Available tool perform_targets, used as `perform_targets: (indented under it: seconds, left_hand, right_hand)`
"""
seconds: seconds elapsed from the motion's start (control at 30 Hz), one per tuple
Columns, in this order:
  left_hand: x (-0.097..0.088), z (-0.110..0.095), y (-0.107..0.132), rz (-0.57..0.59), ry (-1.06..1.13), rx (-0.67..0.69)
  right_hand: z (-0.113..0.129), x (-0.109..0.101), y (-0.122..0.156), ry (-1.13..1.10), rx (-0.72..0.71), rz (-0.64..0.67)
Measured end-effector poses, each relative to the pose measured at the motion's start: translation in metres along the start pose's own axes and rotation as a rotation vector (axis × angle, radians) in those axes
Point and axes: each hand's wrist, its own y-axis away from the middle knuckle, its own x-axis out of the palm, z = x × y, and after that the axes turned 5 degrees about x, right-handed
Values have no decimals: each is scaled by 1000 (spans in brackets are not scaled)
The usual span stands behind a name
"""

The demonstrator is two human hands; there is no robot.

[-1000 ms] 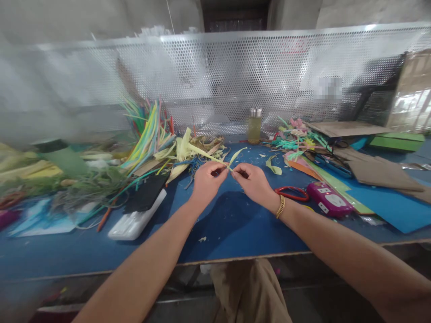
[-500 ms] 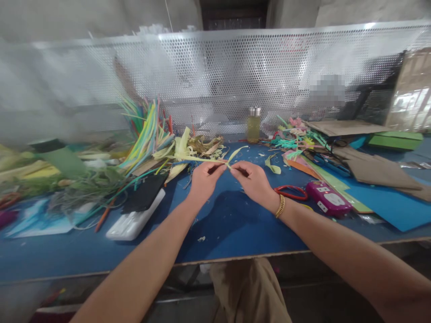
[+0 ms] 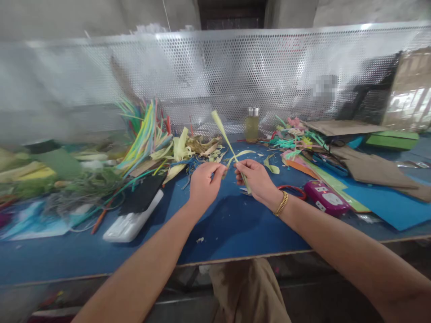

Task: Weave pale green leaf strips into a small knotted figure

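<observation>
Over the blue table, my two hands hold pale green strips that look like corn husk. One long husk strip [image 3: 223, 131] slants from upper left down through the fingers of my right hand [image 3: 258, 177], its lower end showing below them. A second, curved husk strip [image 3: 245, 153] crosses it near the fingertips. My left hand [image 3: 204, 180] pinches a husk end just left of the crossing. Beneath my right wrist lie red-handled scissors [image 3: 296, 190], partly hidden. A loose husk curl [image 3: 270, 165] rests behind my right hand.
To the left are a white case [image 3: 134, 222], a black flat object [image 3: 143, 195] and bundled coloured strips [image 3: 143, 134]. A husk pile [image 3: 182, 146] and a bottle [image 3: 252, 125] stand behind. Rightward lie a purple device [image 3: 326, 197], blue sheets [image 3: 384, 206] and brown cardboard [image 3: 380, 172].
The long husk strip has swung from pointing left to pointing up and away. My left hand has turned, its fingers now more closed; my right hand has the strips between its fingertips.
</observation>
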Motion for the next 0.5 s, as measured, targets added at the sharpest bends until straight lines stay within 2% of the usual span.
perform_targets:
  seconds: [0.13, 0.27, 0.43, 0.5]
  left_hand:
    - [2, 18, -4, -118, -138, -22]
    - [1, 27, -5, -81, -87, -1]
    - [2, 20, -2, -27, 62, 29]
    - [3, 17, -2, -39, 109, -14]
  right_hand:
    - [4, 1, 5, -50, 50, 50]
    - [6, 3, 7, -70, 84, 104]
    - [4, 3, 7, -15, 60, 122]
    - [2, 2, 7, 16, 49, 136]
